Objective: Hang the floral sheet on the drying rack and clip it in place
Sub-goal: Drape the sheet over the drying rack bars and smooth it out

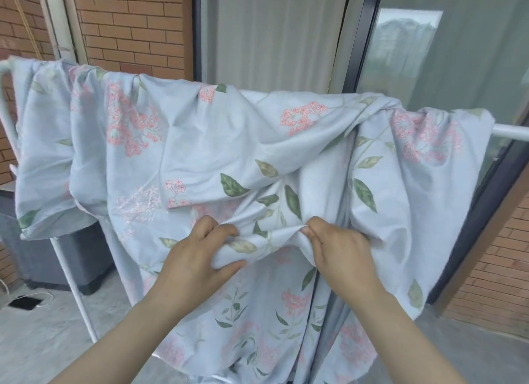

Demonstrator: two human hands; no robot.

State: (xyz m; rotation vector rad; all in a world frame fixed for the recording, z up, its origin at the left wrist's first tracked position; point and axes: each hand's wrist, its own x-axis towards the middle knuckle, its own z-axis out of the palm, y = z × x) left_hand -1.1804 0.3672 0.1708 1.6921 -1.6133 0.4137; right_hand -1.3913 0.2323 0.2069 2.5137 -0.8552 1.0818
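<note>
Left hand (197, 257), right hand (337, 249) apparently pinch floral sheet (229, 143).

There are no words, numbers, labels or signs to read here. The pale blue cloth sheet with pink flowers and green leaves (217, 143) has only its printed pattern on it, with no writing.

The sheet (217, 143) hung over the top bar of the rack (512, 132); the left hand (197, 257) and right hand (340, 252) sat side by side on its middle; a bin (71, 257) stood behind, left.
</note>
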